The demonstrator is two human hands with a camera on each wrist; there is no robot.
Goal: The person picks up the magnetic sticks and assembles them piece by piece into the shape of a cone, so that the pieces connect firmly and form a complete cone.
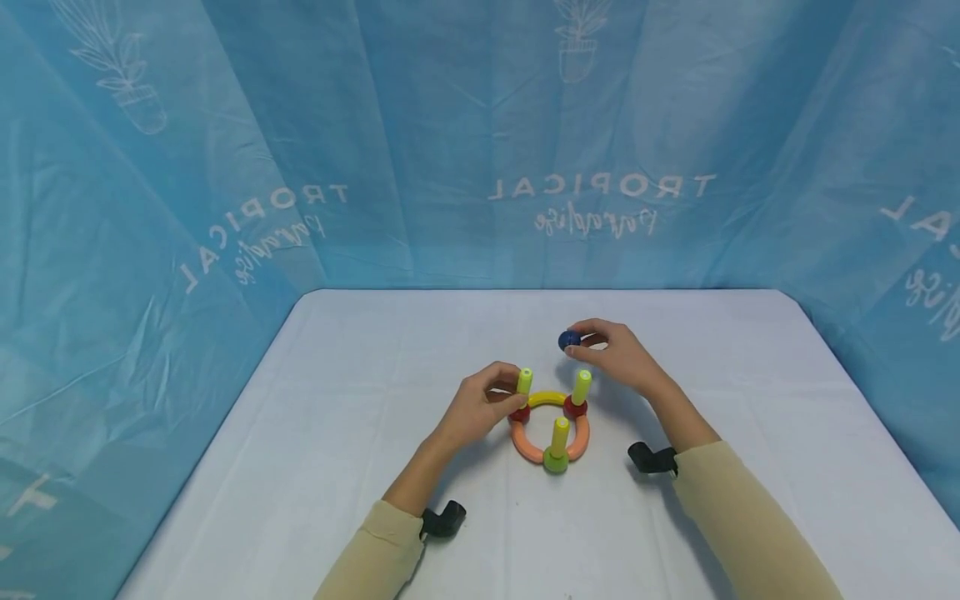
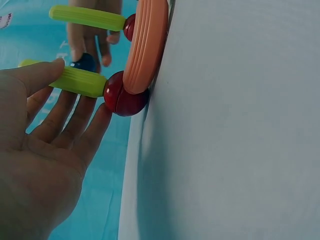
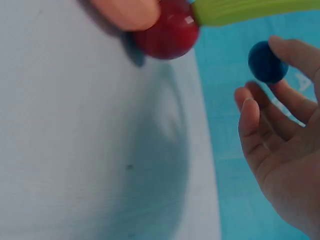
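A ring of magnetic-looking toy pieces lies on the table, made of two orange curved bars (image 1: 527, 446), a yellow curved bar (image 1: 547, 397), two red balls (image 1: 575, 407) and a green ball (image 1: 556, 462). From each ball rises a rod. My left hand (image 1: 474, 407) pinches the far-left yellow-green rod (image 2: 82, 81), standing on its red ball (image 2: 125, 97). Above the table behind the ring, my right hand (image 1: 618, 354) holds a dark blue ball (image 3: 267, 62) between thumb and fingertips, apart from the rods. The other yellow-green rod (image 1: 581, 387) and the yellow rod (image 1: 560, 435) stand untouched.
A white cloth covers the table (image 1: 360, 358). Blue printed curtains (image 1: 450, 150) hang behind it and along both sides. Black camera mounts (image 1: 444, 521) sit on both wrists, close above the tabletop.
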